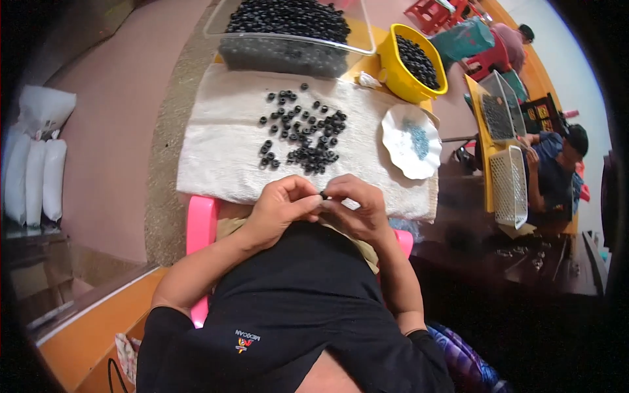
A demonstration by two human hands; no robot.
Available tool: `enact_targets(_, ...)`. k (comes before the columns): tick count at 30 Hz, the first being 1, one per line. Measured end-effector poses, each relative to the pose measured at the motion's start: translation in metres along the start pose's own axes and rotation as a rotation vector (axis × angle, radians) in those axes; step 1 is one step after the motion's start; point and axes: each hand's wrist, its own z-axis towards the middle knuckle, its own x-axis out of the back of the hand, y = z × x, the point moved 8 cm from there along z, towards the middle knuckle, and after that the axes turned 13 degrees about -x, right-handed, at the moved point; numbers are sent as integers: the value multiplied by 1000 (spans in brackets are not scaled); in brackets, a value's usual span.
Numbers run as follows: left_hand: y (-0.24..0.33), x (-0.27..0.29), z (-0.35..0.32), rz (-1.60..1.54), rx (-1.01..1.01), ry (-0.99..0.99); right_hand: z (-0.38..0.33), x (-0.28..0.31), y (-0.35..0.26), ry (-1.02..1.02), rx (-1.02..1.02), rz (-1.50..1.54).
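Observation:
My left hand [283,206] and my right hand [358,208] meet close to my body, at the near edge of a white towel [219,141]. Both hands are closed, thumbs and fingertips pinching one small black round piece [323,195] between them. The fingers cover most of it. Just beyond lie many loose black round pieces [313,157], some showing a hole, heaped nearest my hands and scattered farther out. To the right on the towel, a white scalloped plate [398,154] holds a pile of tiny clear bluish bits [417,139].
At the back stands a clear plastic bin [288,56] full of black pieces. A yellow tub [398,78] of them is beside it. Farther right, a person [557,160] works at another table with a white basket [510,187]. White sacks [36,173] stand far left.

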Motion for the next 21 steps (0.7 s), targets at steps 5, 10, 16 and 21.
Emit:
enact_targets(5, -3, -3, -1, -65, 85, 9, -1, -2, 8, -27, -38, 63)
enact_targets(10, -2, -7, 0, -53, 80, 16, -5, -2, 14, -8, -11, 55)
enact_targets(16, -10, -4, 1, -7, 83, -11, -12, 13, 6, 29, 40, -102)
enact_targets(21, -9, -2, 2, 36, 61, -6, -9, 102, 6, 331, -35, -374)
